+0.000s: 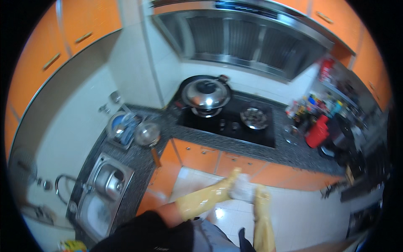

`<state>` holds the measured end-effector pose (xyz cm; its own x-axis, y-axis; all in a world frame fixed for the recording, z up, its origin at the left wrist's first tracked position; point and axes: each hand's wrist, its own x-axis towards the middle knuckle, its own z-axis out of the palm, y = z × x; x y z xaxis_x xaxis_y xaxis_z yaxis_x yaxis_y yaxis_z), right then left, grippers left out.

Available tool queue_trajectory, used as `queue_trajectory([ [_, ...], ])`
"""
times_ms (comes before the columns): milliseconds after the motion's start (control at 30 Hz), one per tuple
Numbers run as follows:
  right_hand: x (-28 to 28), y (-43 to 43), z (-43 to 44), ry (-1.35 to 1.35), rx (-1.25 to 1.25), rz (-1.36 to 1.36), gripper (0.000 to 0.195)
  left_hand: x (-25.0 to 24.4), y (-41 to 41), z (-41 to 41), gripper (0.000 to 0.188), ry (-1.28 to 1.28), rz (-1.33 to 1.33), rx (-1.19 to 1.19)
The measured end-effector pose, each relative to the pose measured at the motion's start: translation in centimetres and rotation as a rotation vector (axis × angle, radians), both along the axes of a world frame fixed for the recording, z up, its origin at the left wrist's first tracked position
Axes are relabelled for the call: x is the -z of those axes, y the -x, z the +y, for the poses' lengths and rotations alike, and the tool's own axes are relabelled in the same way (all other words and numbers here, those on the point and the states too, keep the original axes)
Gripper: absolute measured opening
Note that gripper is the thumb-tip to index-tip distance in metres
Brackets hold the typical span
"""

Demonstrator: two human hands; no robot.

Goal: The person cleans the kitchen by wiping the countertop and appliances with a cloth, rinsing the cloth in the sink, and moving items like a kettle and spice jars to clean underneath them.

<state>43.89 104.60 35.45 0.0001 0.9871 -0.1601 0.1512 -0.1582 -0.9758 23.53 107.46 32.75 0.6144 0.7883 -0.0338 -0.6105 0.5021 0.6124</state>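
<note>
Both my hands wear long yellow rubber gloves and are held out over the tiled floor. Between them is a whitish, partly see-through thing, blurred, perhaps a cloth or a plastic bag. My left hand grips its left side, the fingertips pointing up. On its right side is my right hand, with the fingers upright against its edge. Beyond them, a lidded wok sits on the left burner of the black gas hob.
A steel double sink is at the left. Near it on the stone counter are a wooden-handled strainer or pan and a dish rack. Bottles, jars and a red container crowd the right counter. A range hood overhangs the hob.
</note>
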Motion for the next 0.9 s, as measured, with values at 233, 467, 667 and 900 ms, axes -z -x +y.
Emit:
queue_trajectory([
  [233, 7.6, -10.8, 0.9, -0.024, 0.293, 0.394, 0.051, -0.8, -7.7, 4.5, 0.068, -0.155, 0.536, 0.017],
  [467, 8.5, -6.3, 6.4, 0.051, 0.112, 0.665, 0.074, -1.4, -5.4, 11.4, 0.083, -0.174, 0.781, 0.149],
  [667, 10.9, -5.0, 12.8, 0.374, 0.276, 0.587, 0.053, 3.6, 5.9, 14.5, 0.06, -0.294, 0.793, -0.268],
  [900, 8.9, -3.8, 21.0, 0.465, -0.012, 0.376, 0.048, 9.4, 31.6, 3.5, 0.071, 0.505, 1.992, -1.382],
])
